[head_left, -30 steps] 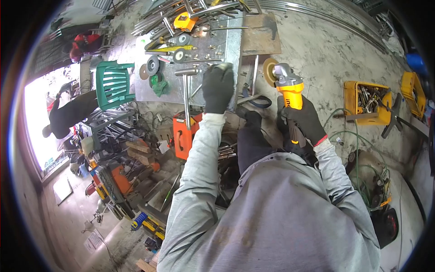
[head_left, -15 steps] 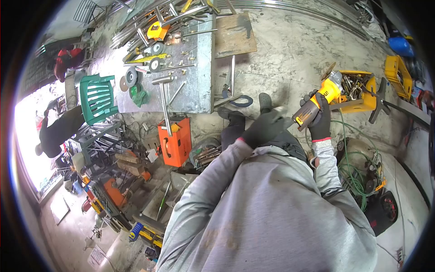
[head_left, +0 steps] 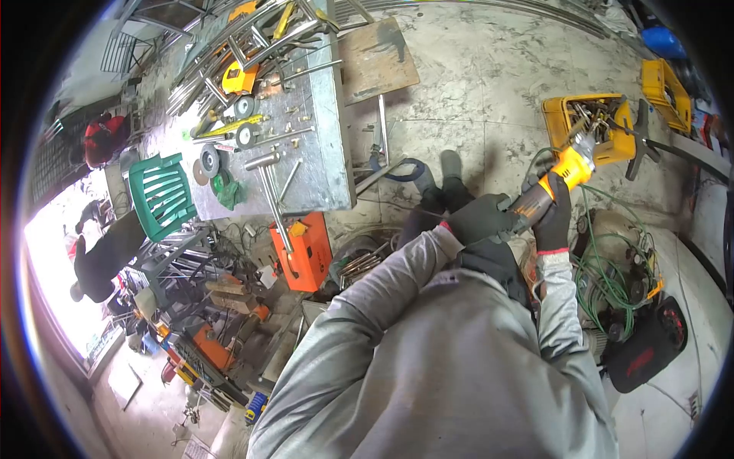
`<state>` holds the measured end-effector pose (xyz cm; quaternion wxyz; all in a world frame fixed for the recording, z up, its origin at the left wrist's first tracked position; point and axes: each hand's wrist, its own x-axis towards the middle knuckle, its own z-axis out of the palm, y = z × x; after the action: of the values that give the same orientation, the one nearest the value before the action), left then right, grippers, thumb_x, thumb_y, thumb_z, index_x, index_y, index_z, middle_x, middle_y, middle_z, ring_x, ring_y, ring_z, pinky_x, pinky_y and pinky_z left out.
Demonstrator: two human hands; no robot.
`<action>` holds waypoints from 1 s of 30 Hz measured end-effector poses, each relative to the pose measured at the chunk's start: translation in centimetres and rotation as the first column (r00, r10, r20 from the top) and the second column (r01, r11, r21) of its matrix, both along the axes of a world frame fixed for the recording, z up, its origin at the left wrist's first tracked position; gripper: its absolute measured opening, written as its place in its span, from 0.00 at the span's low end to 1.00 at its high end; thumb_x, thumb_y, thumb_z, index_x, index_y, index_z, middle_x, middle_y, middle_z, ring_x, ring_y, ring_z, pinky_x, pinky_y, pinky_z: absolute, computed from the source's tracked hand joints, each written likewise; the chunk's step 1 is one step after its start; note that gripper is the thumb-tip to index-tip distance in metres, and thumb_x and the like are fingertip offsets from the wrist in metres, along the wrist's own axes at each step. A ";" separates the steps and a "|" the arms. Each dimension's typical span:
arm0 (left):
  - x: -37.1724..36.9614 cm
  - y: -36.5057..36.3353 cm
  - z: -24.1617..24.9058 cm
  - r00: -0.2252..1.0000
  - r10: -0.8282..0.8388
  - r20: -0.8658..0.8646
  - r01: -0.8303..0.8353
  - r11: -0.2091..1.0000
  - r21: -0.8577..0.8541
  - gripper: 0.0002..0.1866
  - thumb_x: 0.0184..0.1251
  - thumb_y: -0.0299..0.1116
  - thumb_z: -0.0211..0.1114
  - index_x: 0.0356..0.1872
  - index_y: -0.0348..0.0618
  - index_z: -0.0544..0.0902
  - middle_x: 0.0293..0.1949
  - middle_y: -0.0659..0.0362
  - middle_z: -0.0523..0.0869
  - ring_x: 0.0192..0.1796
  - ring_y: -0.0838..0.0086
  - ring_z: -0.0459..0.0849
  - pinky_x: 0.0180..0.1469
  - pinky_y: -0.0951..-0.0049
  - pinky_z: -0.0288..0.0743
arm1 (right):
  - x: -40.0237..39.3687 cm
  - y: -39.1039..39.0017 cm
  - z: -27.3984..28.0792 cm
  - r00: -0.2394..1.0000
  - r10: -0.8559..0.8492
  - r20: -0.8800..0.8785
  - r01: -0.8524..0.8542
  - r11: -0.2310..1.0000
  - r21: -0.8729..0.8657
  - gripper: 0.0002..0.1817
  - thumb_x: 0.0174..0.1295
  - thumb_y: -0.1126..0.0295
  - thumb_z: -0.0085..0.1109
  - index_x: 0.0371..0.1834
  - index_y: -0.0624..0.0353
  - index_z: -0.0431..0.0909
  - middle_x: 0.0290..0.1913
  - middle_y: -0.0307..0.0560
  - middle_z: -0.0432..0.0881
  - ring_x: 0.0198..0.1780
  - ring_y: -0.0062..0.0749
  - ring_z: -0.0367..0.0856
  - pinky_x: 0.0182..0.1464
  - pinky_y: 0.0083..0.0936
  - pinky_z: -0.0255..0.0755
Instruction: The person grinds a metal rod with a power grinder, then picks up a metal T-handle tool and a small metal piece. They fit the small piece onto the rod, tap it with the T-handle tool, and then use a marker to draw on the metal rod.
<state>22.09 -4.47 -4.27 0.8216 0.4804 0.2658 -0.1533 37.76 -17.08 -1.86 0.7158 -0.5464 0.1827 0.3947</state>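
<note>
Yellow-bodied angle grinder [head_left: 562, 174] sits in both my black-gloved hands: my right hand [head_left: 552, 222] is wrapped around its grey handle, my left hand [head_left: 480, 218] grips the rear end. Two yellow plastic crates [head_left: 562, 115] stand on the floor beyond; the nearer holds metal scraps. One grey metal desk [head_left: 325, 153] carries three discs.

We count: one angle grinder [head_left: 562, 177], two yellow crates [head_left: 587, 126], one green chair [head_left: 162, 195], one orange case [head_left: 303, 249].
</note>
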 end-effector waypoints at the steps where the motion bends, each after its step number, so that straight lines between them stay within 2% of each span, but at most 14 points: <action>1: 0.0 0.2 -1.5 0.993 0.004 0.119 -0.031 0.973 0.230 0.25 0.76 0.43 0.73 0.60 0.30 0.84 0.41 0.49 0.92 0.46 0.66 0.92 0.45 0.67 0.85 | 0.0 0.4 -0.8 0.995 -0.092 -0.023 0.092 0.996 0.005 0.19 0.77 0.59 0.66 0.62 0.60 0.79 0.47 0.51 0.88 0.47 0.41 0.92 0.56 0.41 0.89; 2: 0.2 1.0 -2.5 0.994 0.007 0.109 -0.032 0.972 0.232 0.25 0.76 0.43 0.73 0.60 0.30 0.84 0.41 0.49 0.92 0.46 0.66 0.92 0.45 0.67 0.85 | 0.3 0.2 -1.6 0.998 -0.066 -0.020 0.065 0.998 -0.007 0.17 0.77 0.61 0.66 0.60 0.60 0.79 0.47 0.48 0.88 0.47 0.39 0.92 0.55 0.40 0.89; 4: 0.1 2.7 -5.4 0.981 0.154 0.116 -0.192 0.734 0.652 0.22 0.77 0.47 0.71 0.54 0.36 0.87 0.41 0.47 0.92 0.46 0.56 0.92 0.49 0.60 0.83 | 1.3 -0.2 -5.2 0.992 -0.119 -0.034 0.120 0.993 0.010 0.17 0.76 0.60 0.67 0.58 0.60 0.79 0.45 0.47 0.87 0.45 0.38 0.91 0.53 0.39 0.90; 5: 0.7 5.2 -4.9 0.952 0.129 -0.279 0.061 0.809 0.584 0.20 0.75 0.49 0.71 0.52 0.41 0.89 0.44 0.42 0.91 0.47 0.45 0.91 0.51 0.54 0.83 | 1.8 -0.1 -7.0 0.991 -0.123 -0.048 0.124 0.992 0.008 0.17 0.76 0.60 0.67 0.58 0.60 0.79 0.45 0.47 0.87 0.45 0.38 0.91 0.53 0.39 0.90; 7: -2.0 3.9 -17.8 0.959 0.270 0.081 -0.159 0.281 0.946 0.21 0.72 0.48 0.72 0.52 0.41 0.89 0.46 0.41 0.91 0.48 0.43 0.89 0.50 0.50 0.82 | 3.5 -0.1 -11.0 0.992 -0.088 -0.095 0.085 0.996 -0.039 0.19 0.75 0.59 0.69 0.58 0.61 0.79 0.43 0.47 0.86 0.44 0.37 0.91 0.51 0.38 0.89; 9: -2.7 6.0 -24.7 0.991 0.115 -0.064 0.074 -0.082 0.994 0.21 0.69 0.46 0.72 0.53 0.39 0.89 0.45 0.41 0.91 0.50 0.45 0.90 0.52 0.50 0.82 | 4.8 -0.6 -16.7 0.997 -0.042 -0.061 0.040 0.999 -0.036 0.20 0.71 0.60 0.70 0.57 0.62 0.80 0.42 0.50 0.87 0.41 0.39 0.91 0.47 0.37 0.89; 10: 0.9 8.2 -18.4 0.920 0.316 -0.230 0.097 0.384 0.918 0.23 0.68 0.44 0.71 0.56 0.38 0.89 0.48 0.43 0.91 0.51 0.48 0.91 0.55 0.53 0.83 | 5.3 -0.2 -19.2 0.998 -0.059 -0.024 0.057 0.996 -0.071 0.19 0.70 0.61 0.71 0.56 0.62 0.80 0.42 0.51 0.88 0.39 0.40 0.91 0.46 0.36 0.88; 11: 1.3 9.2 -22.6 0.812 0.430 -0.393 0.126 0.530 0.839 0.25 0.69 0.43 0.71 0.60 0.37 0.89 0.49 0.44 0.92 0.52 0.49 0.91 0.56 0.55 0.83 | 5.7 1.5 -19.7 0.999 -0.047 0.002 0.047 0.992 -0.114 0.19 0.69 0.61 0.71 0.55 0.62 0.80 0.41 0.49 0.88 0.36 0.38 0.90 0.43 0.36 0.88; 13: 2.4 9.9 -28.6 0.858 0.423 -0.291 0.165 0.310 0.936 0.25 0.69 0.45 0.74 0.60 0.40 0.89 0.51 0.45 0.93 0.53 0.50 0.91 0.59 0.53 0.83 | 6.7 3.1 -22.8 0.997 -0.074 0.020 0.076 0.976 -0.202 0.15 0.71 0.67 0.69 0.54 0.61 0.80 0.40 0.46 0.88 0.36 0.35 0.90 0.41 0.33 0.86; 18: 8.0 10.7 -41.6 0.766 0.366 -0.528 0.404 0.364 0.839 0.24 0.66 0.51 0.76 0.55 0.45 0.92 0.49 0.47 0.94 0.54 0.50 0.92 0.60 0.53 0.84 | 8.7 3.9 -29.8 0.987 -0.156 -0.022 0.146 0.958 -0.246 0.10 0.71 0.73 0.66 0.53 0.60 0.80 0.40 0.43 0.87 0.37 0.32 0.90 0.42 0.29 0.84; 20: 9.8 11.0 -47.0 0.736 0.303 -0.605 0.512 0.336 0.791 0.24 0.65 0.53 0.76 0.53 0.46 0.93 0.48 0.48 0.94 0.54 0.50 0.92 0.60 0.53 0.84 | 9.5 3.9 -31.5 0.988 -0.155 -0.013 0.145 0.947 -0.288 0.15 0.73 0.64 0.68 0.54 0.62 0.82 0.40 0.42 0.87 0.37 0.29 0.88 0.43 0.27 0.83; 26: 15.0 12.6 -57.6 0.716 0.180 -0.675 0.668 0.106 0.737 0.21 0.62 0.58 0.77 0.47 0.57 0.95 0.46 0.53 0.95 0.50 0.53 0.93 0.54 0.50 0.87 | 10.9 1.5 -35.1 0.998 -0.062 0.001 0.054 0.858 -0.511 0.15 0.73 0.69 0.68 0.58 0.60 0.80 0.43 0.41 0.87 0.41 0.29 0.89 0.45 0.28 0.83; 28: 15.3 12.8 -61.9 0.759 0.137 -0.636 0.647 -0.051 0.761 0.21 0.63 0.58 0.77 0.46 0.57 0.95 0.44 0.52 0.94 0.49 0.52 0.93 0.52 0.49 0.86 | 11.3 0.7 -35.1 0.999 -0.038 -0.003 0.031 0.850 -0.526 0.14 0.73 0.69 0.68 0.57 0.60 0.80 0.43 0.42 0.88 0.41 0.30 0.90 0.46 0.29 0.84; 30: 16.9 13.2 -64.0 0.752 0.094 -0.652 0.656 -0.009 0.755 0.21 0.63 0.60 0.76 0.45 0.57 0.94 0.43 0.52 0.94 0.49 0.53 0.93 0.53 0.49 0.85 | 11.9 0.5 -34.7 1.000 -0.005 -0.016 -0.005 0.843 -0.538 0.14 0.73 0.70 0.68 0.57 0.61 0.79 0.43 0.43 0.88 0.42 0.32 0.90 0.47 0.30 0.85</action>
<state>38.98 8.72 -68.31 0.0997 0.8818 0.3991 -0.2308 49.61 -16.59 -36.54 0.5324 -0.7218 0.2919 0.3321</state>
